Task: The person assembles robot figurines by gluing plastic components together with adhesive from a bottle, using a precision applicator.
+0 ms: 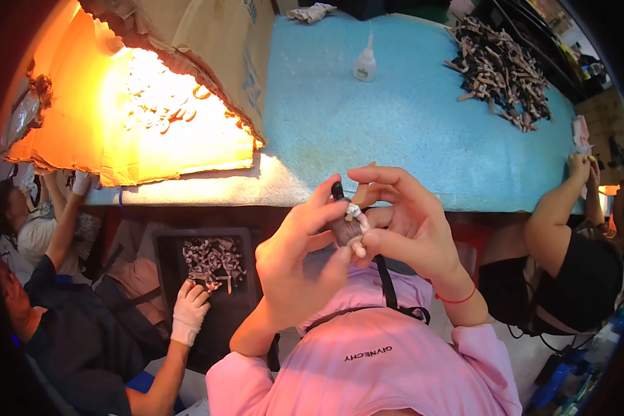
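Note:
A small doll-like figure (347,230) is held up in front of my chest, near the table's front edge. It has a black end at the top, a greyish sheer-looking middle, and white and pale pink parts. My left hand (291,253) grips it from the left, fingers curled at the black end and thumb low beside it. From the other side, my right hand (416,222) pinches it with the thumb near its pale lower tip, the other fingers bent behind. A red string circles my right wrist. My fingers hide part of the figure.
A brightly glowing cardboard box (253,76) holds small parts at the left of the blue table (409,132). A white dropper bottle (365,64) stands at the back; a heap of dark and beige pieces (503,73) lies far right. A co-worker's gloved hand (190,312) reaches a black bin (166,260).

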`<state>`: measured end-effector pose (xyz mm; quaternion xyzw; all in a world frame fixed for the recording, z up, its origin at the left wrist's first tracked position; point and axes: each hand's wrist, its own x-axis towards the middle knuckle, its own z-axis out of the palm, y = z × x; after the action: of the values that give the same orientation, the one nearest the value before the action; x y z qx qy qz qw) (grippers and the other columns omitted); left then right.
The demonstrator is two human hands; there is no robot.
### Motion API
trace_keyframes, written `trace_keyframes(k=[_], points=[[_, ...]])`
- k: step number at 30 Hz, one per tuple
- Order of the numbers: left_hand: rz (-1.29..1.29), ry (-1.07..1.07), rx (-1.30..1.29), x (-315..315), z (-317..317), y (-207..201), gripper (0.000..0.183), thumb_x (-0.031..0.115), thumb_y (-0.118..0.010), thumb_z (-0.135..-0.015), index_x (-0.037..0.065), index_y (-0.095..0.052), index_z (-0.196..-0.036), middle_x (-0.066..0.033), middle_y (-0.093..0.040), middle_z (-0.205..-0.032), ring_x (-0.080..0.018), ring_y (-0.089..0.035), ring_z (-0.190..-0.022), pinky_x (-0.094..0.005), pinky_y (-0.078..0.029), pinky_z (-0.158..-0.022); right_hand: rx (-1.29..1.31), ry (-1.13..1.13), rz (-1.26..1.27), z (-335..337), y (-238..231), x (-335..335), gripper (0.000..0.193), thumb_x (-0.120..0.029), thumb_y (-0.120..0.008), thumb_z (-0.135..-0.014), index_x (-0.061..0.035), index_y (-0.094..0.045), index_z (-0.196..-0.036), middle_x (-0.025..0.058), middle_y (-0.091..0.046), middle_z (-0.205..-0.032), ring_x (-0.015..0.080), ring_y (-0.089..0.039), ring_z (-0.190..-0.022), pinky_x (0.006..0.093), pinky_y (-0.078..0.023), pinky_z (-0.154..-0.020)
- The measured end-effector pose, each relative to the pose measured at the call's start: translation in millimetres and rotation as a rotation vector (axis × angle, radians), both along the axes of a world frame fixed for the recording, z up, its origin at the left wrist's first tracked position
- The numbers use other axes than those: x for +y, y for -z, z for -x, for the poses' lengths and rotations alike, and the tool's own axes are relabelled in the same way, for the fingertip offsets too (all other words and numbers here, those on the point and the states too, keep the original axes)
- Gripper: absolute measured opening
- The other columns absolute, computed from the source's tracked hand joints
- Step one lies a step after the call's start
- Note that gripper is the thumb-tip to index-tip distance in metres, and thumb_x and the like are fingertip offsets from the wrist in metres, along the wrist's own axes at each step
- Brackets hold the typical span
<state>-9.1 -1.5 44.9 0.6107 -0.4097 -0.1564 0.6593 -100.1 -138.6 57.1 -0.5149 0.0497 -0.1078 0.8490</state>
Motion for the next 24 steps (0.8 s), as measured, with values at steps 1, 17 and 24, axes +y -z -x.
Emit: trace_keyframes(k=[1,17,24], points=[[0.084,0.029,0.276,0,-1,2,0.038,-0.006,-0.057,-0.072,-0.007,-0.051,-0.11,-0.0273,-0.045,-0.123,-0.031,-0.057,-0.1,-0.0354,-0.052,-0.077,0.061,0.009,0.015,0,-1,-1,0.057,0.007,-0.055,-0.078,-0.0023,-0.033,-0.13,0.0096,-0.052,-0.099,0.0135,-0.059,-0.084,0.0233,-0.052,-0.063],[0.262,0.513,1.577,2,6,16,0.046,0.034,-0.033,-0.091,0.002,-0.044,-0.122,-0.0181,-0.047,-0.123,-0.0383,-0.048,-0.11,-0.0499,-0.049,-0.075,-0.026,0.441,0.661,2,6,3,0.039,-0.003,-0.067,-0.07,-0.0007,-0.054,-0.106,0.008,-0.062,-0.084,0.0144,-0.06,-0.073,0.0242,-0.047,-0.062],[0.338,0.672,1.494,1,7,24,0.058,0.049,-0.023,-0.092,0.004,-0.043,-0.123,-0.0158,-0.052,-0.117,-0.0344,-0.052,-0.101,-0.0449,-0.048,-0.066,-0.036,0.45,0.95,8,-2,4,0.024,-0.001,-0.069,-0.065,0.0002,-0.061,-0.087,0.0101,-0.055,-0.078,0.0196,-0.058,-0.064,0.0277,-0.047,-0.055]])
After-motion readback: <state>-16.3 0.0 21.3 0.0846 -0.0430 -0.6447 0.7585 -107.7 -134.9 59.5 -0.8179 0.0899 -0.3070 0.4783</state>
